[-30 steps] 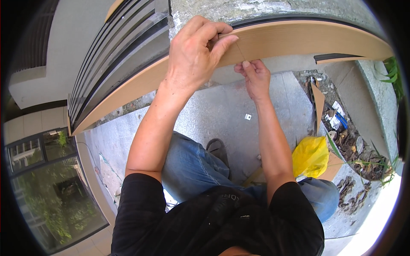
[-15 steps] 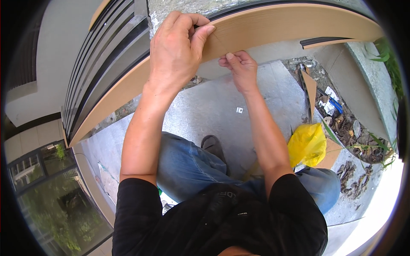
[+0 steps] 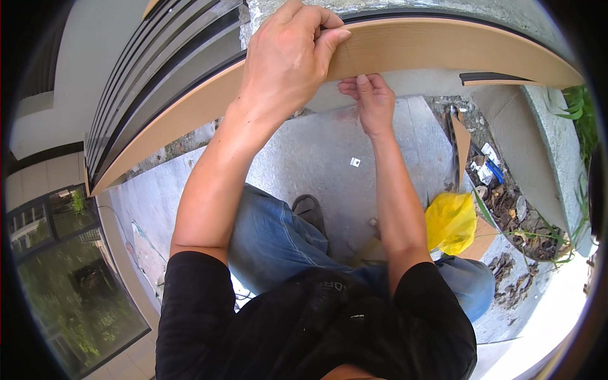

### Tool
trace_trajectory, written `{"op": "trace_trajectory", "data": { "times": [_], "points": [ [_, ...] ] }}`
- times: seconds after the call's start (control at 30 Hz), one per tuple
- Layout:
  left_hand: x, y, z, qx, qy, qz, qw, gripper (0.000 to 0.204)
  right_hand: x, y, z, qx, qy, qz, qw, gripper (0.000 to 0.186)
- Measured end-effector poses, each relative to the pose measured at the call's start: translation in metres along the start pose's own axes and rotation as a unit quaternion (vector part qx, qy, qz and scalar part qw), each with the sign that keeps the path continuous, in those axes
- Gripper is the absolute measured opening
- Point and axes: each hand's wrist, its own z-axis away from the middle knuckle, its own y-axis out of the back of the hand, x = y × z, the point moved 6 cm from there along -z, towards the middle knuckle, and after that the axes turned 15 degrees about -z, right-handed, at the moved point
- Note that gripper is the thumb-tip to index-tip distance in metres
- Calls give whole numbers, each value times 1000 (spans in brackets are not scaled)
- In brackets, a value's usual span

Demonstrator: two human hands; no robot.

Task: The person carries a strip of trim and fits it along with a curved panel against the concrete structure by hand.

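Note:
A long wood-coloured board with a dark upper edge curves across the top of the view. Pinching at its upper edge, my left hand has thumb and forefinger pressed together. Closer to me, at the lower edge, my right hand is closed with thumb against fingers. A fine dark line runs over the board's face between the two pinches; whether it is a thread or a seam I cannot tell. What lies between the fingertips of either hand is too small to make out.
Dark and grey slats lie at the left. A short trim piece is at the right, near a concrete ledge. A yellow plastic bag, cardboard and dry leaves lie to my right. A glass window is at lower left.
My left hand has shifted right and slightly up along the board; my right hand has moved a little to the right. The fine line stands more upright. The whole view has turned slightly.

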Motion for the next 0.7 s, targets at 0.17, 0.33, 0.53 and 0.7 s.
{"op": "trace_trajectory", "data": {
  "times": [0.17,0.33,0.53,0.7],
  "points": [
    [0,1,-2,27,-55,39,997,13,-3,1,-1,7,14,3,1000,22],
    [3,-3,-4,-16,4,28,999,12,1,2,1,13,-5,-14,1000,25],
    [12,-5,-3,-17,-5,-9,1000,12,-3,-1,0,-22,0,-4,1000,22],
    [12,-11,-3,-21,-9,5,1000,15,-7,1,-3,-30,14,4,999,20]
  ]
}}
